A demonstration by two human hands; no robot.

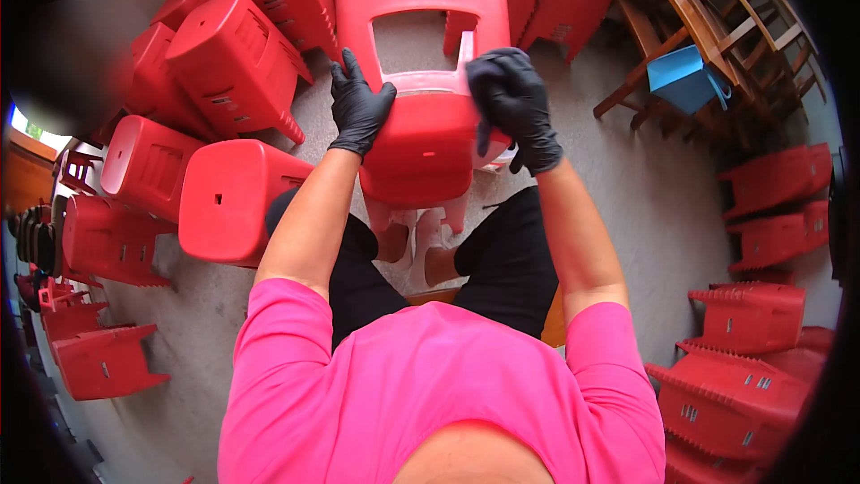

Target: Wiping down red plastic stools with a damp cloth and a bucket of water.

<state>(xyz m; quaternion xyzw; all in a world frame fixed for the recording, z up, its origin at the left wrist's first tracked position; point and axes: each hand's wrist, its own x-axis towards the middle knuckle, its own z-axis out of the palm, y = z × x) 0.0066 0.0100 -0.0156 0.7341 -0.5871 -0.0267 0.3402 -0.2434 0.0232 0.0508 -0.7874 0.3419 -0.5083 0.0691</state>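
A red plastic stool is tilted in front of me between my knees, its legs pointing away. It rests over another red stool beneath it. My left hand, in a black glove, grips the tilted stool's left side, thumb toward its middle. At the right side my black-gloved right hand is closed on a dark cloth, pressed at the stool's leg. Motion blurs the cloth and this hand slightly. Part of the lower stool is hidden under the upper one.
A single red stool stands by my left knee. Stacks of red stools line the left and far side; more stacks lie at the right. Wooden furniture with a blue dustpan-like object stands far right.
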